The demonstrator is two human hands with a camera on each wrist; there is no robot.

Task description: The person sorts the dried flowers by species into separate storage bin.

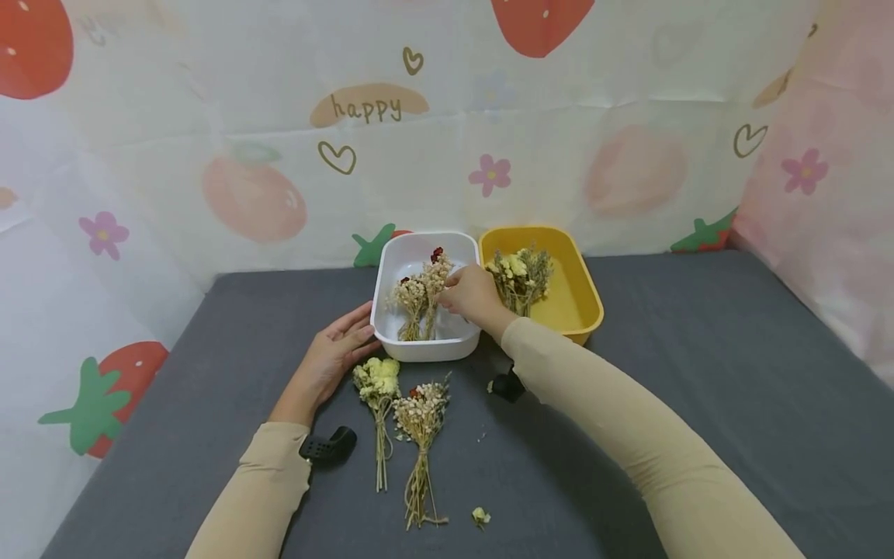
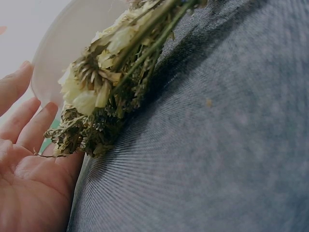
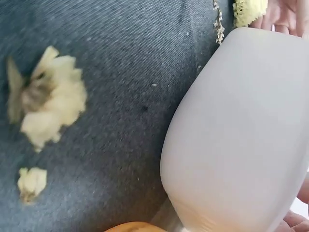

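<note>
My left hand [image 1: 335, 357] rests its extended fingers against the left side of the white bin [image 1: 426, 353]. My right hand [image 1: 475, 295] reaches over that bin's right rim, curled fingers pinching a bunch of dried flowers [image 1: 437, 268]; its fingertips are partly hidden. Beside it in the bin lies another bunch with cream blossoms [image 1: 410, 299]. In front of the bin, on the cloth, are a pale yellow dried bunch [image 1: 377, 380] and a cream one with red blooms [image 1: 421, 419]. The left wrist view shows the yellow bunch [image 2: 87, 96] close by the open palm.
A yellow bin [image 1: 594, 310] touches the white bin's right side and contains dried flowers [image 1: 520, 276]. A small fallen bloom [image 1: 480, 516] lies on the grey cloth [image 1: 698, 373] near the front. A printed curtain [image 1: 545, 101] hangs behind the table.
</note>
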